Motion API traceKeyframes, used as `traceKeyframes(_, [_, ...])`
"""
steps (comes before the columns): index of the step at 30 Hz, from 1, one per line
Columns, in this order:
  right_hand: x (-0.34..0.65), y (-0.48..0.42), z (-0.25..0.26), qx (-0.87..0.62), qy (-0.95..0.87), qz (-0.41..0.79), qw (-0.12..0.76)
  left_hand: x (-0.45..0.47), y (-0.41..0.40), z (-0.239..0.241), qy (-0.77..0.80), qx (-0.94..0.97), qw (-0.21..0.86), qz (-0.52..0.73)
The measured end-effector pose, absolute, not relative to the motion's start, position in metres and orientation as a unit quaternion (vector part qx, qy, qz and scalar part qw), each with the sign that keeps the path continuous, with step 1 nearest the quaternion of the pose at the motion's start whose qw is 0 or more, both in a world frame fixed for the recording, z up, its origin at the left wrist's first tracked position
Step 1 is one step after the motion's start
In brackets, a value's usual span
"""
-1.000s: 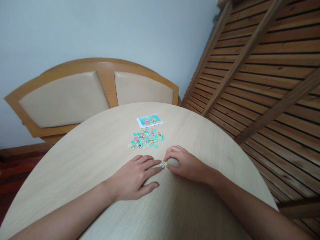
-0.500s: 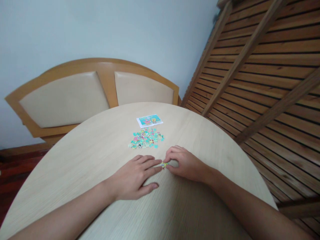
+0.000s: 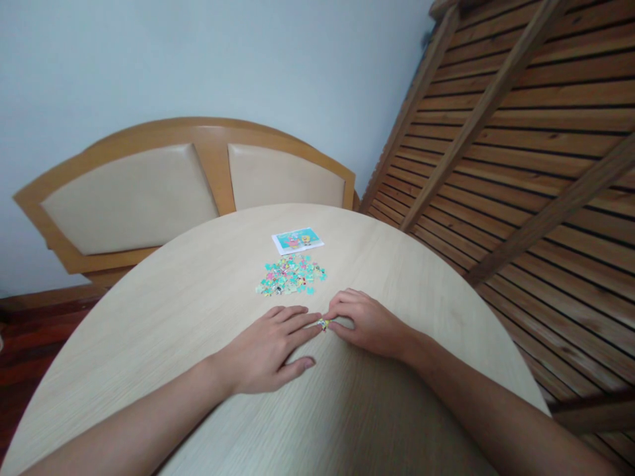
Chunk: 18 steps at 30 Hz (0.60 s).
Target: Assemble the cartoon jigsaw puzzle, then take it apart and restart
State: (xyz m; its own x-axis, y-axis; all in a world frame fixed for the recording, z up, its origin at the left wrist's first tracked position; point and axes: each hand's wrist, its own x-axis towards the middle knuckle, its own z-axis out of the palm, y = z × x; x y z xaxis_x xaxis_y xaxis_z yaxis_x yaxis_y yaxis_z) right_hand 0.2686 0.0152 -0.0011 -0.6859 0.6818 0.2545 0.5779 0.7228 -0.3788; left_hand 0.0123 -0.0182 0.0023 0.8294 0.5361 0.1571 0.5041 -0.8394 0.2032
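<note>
A few small yellow jigsaw puzzle pieces (image 3: 323, 324) lie on the table between my fingertips, partly covered by them. My left hand (image 3: 270, 350) rests flat with its fingers stretched out, and its index and middle fingertips touch the left side of these pieces. From the right, my right hand (image 3: 364, 322) closes thumb and index finger round the pieces' edge. Beyond both hands is a loose heap of puzzle pieces (image 3: 290, 274), mostly turquoise with pink, yellow and red bits. Just behind the heap lies a picture card (image 3: 298, 240) with a pink and a yellow cartoon figure on turquoise.
The round pale wooden table (image 3: 198, 297) fills the lower view. A bench back with cream padded panels (image 3: 133, 198) stands behind it against the pale wall (image 3: 223, 59). Slatted wooden boards (image 3: 520, 165) rise close to the table's right edge.
My right index finger and thumb have moved slightly left, closer to my left fingertips, and now cover more of the yellow pieces. My left hand stays nearly in place.
</note>
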Motion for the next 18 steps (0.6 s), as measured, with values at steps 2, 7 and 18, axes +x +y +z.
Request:
traceKeyframes(2, [0.268,0.015,-0.002,-0.346,-0.908,0.133,0.196,0.012,-0.018,0.001,0.277,0.951,0.084,0.106])
traceKeyframes(7, [0.269,0.016,-0.002,-0.344,-0.906,0.134,0.207,0.011,-0.016,-0.003,0.280,0.946,0.109,0.122])
traceKeyframes(18, [0.258,0.034,0.003,-0.374,-0.895,0.137,0.199,0.012,-0.005,-0.011,0.365,0.915,0.066,0.161])
